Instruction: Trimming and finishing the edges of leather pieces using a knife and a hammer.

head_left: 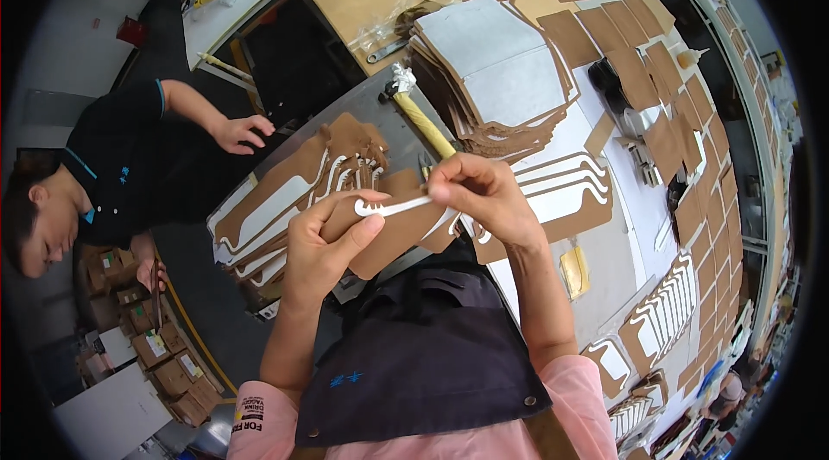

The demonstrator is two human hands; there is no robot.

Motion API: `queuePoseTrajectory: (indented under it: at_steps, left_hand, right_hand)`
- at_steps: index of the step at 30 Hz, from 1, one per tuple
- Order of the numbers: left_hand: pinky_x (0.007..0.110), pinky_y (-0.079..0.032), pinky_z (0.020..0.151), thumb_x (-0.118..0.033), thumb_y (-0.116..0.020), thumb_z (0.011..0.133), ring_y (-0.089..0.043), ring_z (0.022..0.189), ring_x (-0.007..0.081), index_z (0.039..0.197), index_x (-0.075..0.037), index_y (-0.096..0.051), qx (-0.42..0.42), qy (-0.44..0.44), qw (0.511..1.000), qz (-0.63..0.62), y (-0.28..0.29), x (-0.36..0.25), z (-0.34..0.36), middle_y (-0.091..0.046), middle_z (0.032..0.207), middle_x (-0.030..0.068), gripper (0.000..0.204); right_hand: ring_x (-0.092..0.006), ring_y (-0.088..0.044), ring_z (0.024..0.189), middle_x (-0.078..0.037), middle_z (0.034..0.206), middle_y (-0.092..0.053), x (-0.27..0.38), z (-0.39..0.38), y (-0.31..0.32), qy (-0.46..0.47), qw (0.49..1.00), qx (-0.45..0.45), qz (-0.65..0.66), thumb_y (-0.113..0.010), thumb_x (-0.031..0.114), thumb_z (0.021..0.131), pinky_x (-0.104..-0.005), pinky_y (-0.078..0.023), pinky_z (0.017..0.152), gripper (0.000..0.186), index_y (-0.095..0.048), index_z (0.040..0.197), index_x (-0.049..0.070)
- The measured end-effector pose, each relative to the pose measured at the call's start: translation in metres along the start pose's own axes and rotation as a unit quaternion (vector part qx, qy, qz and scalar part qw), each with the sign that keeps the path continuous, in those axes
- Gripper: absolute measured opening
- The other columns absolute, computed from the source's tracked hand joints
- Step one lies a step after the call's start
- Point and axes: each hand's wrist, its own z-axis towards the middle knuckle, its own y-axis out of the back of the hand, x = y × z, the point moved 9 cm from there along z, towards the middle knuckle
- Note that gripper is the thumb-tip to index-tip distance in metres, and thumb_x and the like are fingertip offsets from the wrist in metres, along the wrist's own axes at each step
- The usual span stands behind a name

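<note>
In front of my apron, my left hand (332, 240) is closed on a brown flat panel (384, 246), thumb on its near face. A white curved strip (401, 206) with a hooked, notched end runs along the panel's top. My right hand (484, 197) pinches the strip's other end between thumb and fingers. Whether the strip is stuck to the panel there is hidden by the fingers. Left of my hands lies a pile of brown panels (289, 173) with white shapes on them. To the right, a brown panel with several white curved strips (553, 203) lies on the table.
A tall stack of brown sheets with a white top (505, 59) stands ahead, beside a yellow-handled tool (423, 123). Many brown pieces (639, 24) cover the far right. A yellow block (573, 273) lies near my right forearm. A co-worker's hand (244, 134) reaches in from the left.
</note>
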Motion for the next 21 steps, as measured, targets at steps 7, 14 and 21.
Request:
queuePoseTrajectory:
  at_steps: [7,14,21]
  left_hand:
    - [0.024,-0.051,0.079,-0.004,-0.07,0.086,-0.065,0.087,0.0088,0.107,0.002,-0.07,0.0,-0.048,0.997,0.053,-0.03,-0.049,0.02,-0.071,0.096,0.0059,0.022]
    - [0.025,-0.045,0.09,-0.015,-0.071,0.085,-0.061,0.097,0.0091,0.11,0.001,-0.068,0.057,-0.087,0.99,0.096,-0.039,-0.04,0.16,-0.069,0.103,0.0032,0.03]
    - [0.027,-0.043,0.096,-0.028,-0.072,0.089,-0.06,0.108,0.0132,0.125,-0.002,-0.061,-0.135,-0.247,0.952,0.123,-0.011,-0.1,0.272,-0.066,0.116,0.0067,0.046]
  right_hand:
    - [-0.0065,-0.057,0.083,0.0,0.087,-0.068,-0.14,-0.038,0.08,-0.113,0.986,0.096,-0.072,-0.082,0.018,0.08,-0.0251,-0.044,0.076,0.03,-0.069,0.103,0.004]
    - [-0.0042,-0.054,0.071,0.004,0.077,-0.06,-0.116,-0.057,0.178,-0.086,0.989,-0.116,-0.02,-0.077,0.017,0.085,-0.022,-0.042,0.063,0.019,-0.068,0.093,0.003]
    - [-0.0051,-0.056,0.068,0.002,0.081,-0.064,-0.008,0.058,0.249,0.067,0.984,-0.162,-0.043,-0.073,0.02,0.089,-0.0196,-0.042,0.06,0.023,-0.066,0.1,0.002]
